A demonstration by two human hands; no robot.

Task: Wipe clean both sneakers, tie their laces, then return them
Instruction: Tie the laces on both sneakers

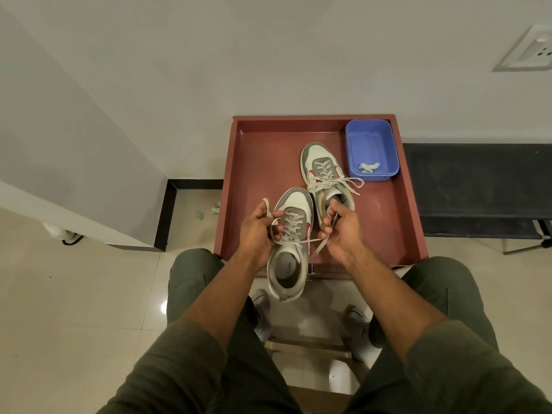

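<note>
Item: near sneaker point(291, 243), grey and white with a red side flash. It was set at the front edge of the red worktop point(257, 162), heel overhanging toward the person, toe pointing away toward the wall; its long axis ran nearly straight fore and aft, between the two hands.

Lace point(298, 242): drawn crosswise over the tongue, at right angles to that axis, one end led to each hand.

Left hand point(258, 231): placed just left of the sneaker, touching its side, fingers curled round a loop of lace. Right hand point(339, 228): placed just right of it, the other lace end pinched at the fingertips. Both were about equally near; the knot point was judged to lie midway, over the tongue.

Far sneaker point(325, 174): farther back and to the right on the worktop, toe away, its laces apparently already in a bow.

Blue tub point(372, 144): at the back right corner, just beside the far sneaker, a crumpled wipe point(369, 167) inside.

Stage, as judged: wiping done, second bow in hand, return outstanding.
</note>
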